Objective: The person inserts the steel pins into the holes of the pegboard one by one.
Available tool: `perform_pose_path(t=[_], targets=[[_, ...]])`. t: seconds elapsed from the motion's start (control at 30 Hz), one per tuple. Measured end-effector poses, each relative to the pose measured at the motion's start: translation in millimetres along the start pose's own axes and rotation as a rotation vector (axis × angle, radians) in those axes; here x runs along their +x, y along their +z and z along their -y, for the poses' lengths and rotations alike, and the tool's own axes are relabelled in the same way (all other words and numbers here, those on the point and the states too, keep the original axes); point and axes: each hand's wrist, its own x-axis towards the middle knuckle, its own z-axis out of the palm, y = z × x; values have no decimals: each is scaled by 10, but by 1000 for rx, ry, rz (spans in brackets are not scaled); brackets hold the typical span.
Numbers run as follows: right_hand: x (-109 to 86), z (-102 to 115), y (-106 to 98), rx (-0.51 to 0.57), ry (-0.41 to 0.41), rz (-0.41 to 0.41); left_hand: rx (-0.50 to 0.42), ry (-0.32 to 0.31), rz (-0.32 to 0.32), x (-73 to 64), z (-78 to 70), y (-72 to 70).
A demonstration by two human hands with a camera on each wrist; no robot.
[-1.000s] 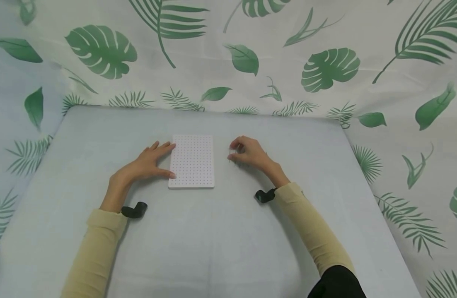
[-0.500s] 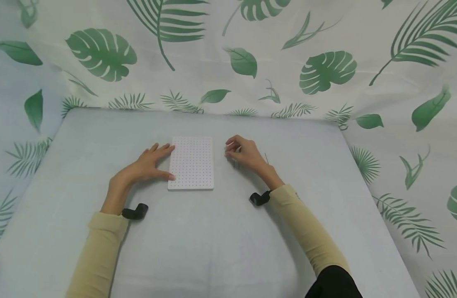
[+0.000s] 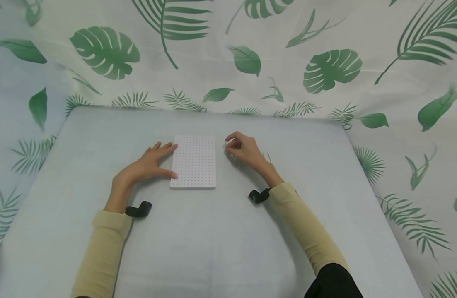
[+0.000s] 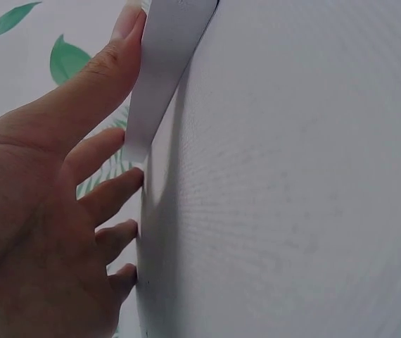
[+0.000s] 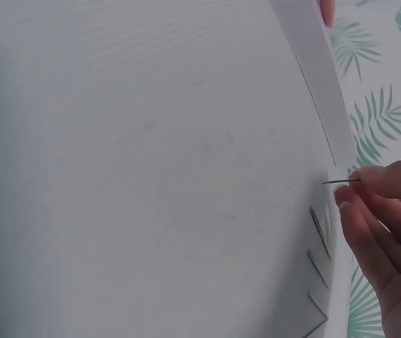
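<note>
A white board with rows of small holes (image 3: pixel 194 162) lies flat on the table. My left hand (image 3: pixel 148 163), fingers spread, touches its left edge with thumb and index finger; in the left wrist view the thumb (image 4: pixel 109 67) lies against the side of the board (image 4: pixel 162 63). To the right of the board, my right hand (image 3: pixel 247 149) is just above the table. Between thumb and fingertips it pinches a thin metal pin (image 5: pixel 340 182), seen in the right wrist view. Several similar pins (image 5: pixel 319 231) lie on the table below that hand.
A pale cloth covers the table (image 3: pixel 183 244). Two thin pins (image 3: pixel 269 157) show beside my right wrist. A leaf-patterned curtain (image 3: pixel 213 62) hangs behind the table. Small black cameras are strapped to both wrists.
My right hand has shifted slightly left and away from me, uncovering pins near its wrist. The left hand stays at the board's edge, and the board has not moved on the table.
</note>
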Motion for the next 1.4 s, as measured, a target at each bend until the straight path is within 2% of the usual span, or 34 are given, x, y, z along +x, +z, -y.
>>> perform_pose_path(t=[0.33, 0.57, 0.9, 1.4], targets=[[46, 55, -24, 80, 9, -15, 18, -4, -3, 32, 8, 16], [114, 119, -12, 123, -1, -38, 18, -14, -7, 5, 12, 14], [217, 221, 65, 240, 19, -18, 2, -21, -15, 6, 46, 40], [322, 269, 166, 280, 67, 5, 13, -6, -9, 20, 42, 25]])
